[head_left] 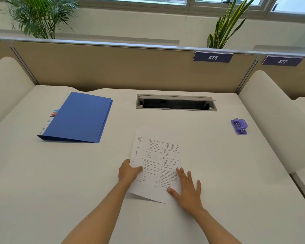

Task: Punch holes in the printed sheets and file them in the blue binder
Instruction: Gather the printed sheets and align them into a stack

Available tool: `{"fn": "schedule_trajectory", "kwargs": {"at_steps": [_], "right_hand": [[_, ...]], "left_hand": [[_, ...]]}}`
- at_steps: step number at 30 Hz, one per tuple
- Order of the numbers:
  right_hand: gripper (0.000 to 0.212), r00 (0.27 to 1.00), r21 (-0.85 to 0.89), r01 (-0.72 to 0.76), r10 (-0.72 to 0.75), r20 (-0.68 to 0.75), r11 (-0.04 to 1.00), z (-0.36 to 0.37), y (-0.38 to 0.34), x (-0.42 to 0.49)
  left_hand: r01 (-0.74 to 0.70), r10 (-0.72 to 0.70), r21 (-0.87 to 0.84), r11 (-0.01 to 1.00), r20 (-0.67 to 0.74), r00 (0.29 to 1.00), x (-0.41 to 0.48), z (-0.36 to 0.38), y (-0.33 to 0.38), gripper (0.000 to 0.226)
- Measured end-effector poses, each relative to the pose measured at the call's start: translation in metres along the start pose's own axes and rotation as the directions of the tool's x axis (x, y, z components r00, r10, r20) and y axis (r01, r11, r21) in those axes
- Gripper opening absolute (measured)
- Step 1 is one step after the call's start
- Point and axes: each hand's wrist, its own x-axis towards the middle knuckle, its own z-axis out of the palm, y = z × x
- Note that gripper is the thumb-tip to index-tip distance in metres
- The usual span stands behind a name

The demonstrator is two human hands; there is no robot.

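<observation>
Two hands meet the printed sheets [155, 166]: your left hand [128, 171] pinches their left edge, your right hand [187, 189] lies flat and open. The purple hole punch [239, 126] sits far right, nearer that hand.

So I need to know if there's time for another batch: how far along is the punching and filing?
Barely started. Done: nothing that shows; the blue binder lies closed at the far left, and the purple hole punch sits untouched at the far right. In hand: the printed sheets, gripped at their left edge by the left hand, with the right hand flat on them. Left: punching, opening the binder, filing.
</observation>
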Motion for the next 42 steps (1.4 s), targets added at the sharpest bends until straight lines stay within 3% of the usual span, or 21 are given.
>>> {"fn": "schedule_trajectory", "kwargs": {"at_steps": [10, 16, 18, 20, 22, 25, 28, 34, 42], "right_hand": [[0.092, 1.0, 0.051, -0.008, 0.007, 0.008, 0.999, -0.002, -0.002, 0.0], [0.08, 0.989, 0.333, -0.115, 0.139, -0.048, 0.936, -0.021, -0.016, 0.004], [0.078, 0.979, 0.516, -0.151, 0.198, -0.037, 0.843, -0.033, -0.023, 0.008], [0.075, 0.975, 0.753, -0.158, 0.224, 0.015, 0.639, -0.045, -0.031, 0.011], [0.064, 0.969, 0.841, -0.141, 0.245, 0.011, 0.522, -0.056, -0.037, 0.012], [0.035, 0.966, 0.873, -0.081, 0.255, -0.051, 0.481, -0.063, -0.04, 0.018], [0.026, 0.968, 0.897, -0.053, 0.244, -0.062, 0.439, -0.069, -0.046, 0.02], [0.02, 0.974, 0.923, -0.033, 0.218, -0.056, 0.384, -0.075, -0.054, 0.02], [0.023, 0.989, 0.909, 0.023, 0.126, -0.082, 0.415, -0.082, -0.06, 0.02]], "left_hand": [[-0.051, 0.056, -0.096, 0.994, 0.05, 0.997, -0.006, 0.002, 0.001, 0.027], [-0.081, 0.099, -0.184, 0.98, 0.093, 0.991, -0.008, -0.007, 0.003, 0.025], [-0.09, 0.115, -0.219, 0.972, 0.107, 0.988, -0.01, -0.011, 0.005, 0.027], [-0.094, 0.125, -0.256, 0.962, 0.106, 0.987, -0.013, -0.013, 0.008, 0.027], [-0.101, 0.135, -0.286, 0.953, 0.102, 0.986, -0.017, -0.015, 0.011, 0.023], [-0.104, 0.141, -0.315, 0.943, 0.097, 0.985, -0.021, -0.017, 0.014, 0.02], [-0.103, 0.144, -0.342, 0.934, 0.097, 0.985, -0.022, -0.02, 0.016, 0.026], [-0.124, 0.185, -0.393, 0.911, 0.122, 0.975, -0.026, -0.027, 0.025, 0.032], [-0.173, 0.252, -0.437, 0.883, 0.129, 0.959, -0.029, -0.03, 0.046, 0.03]]}}
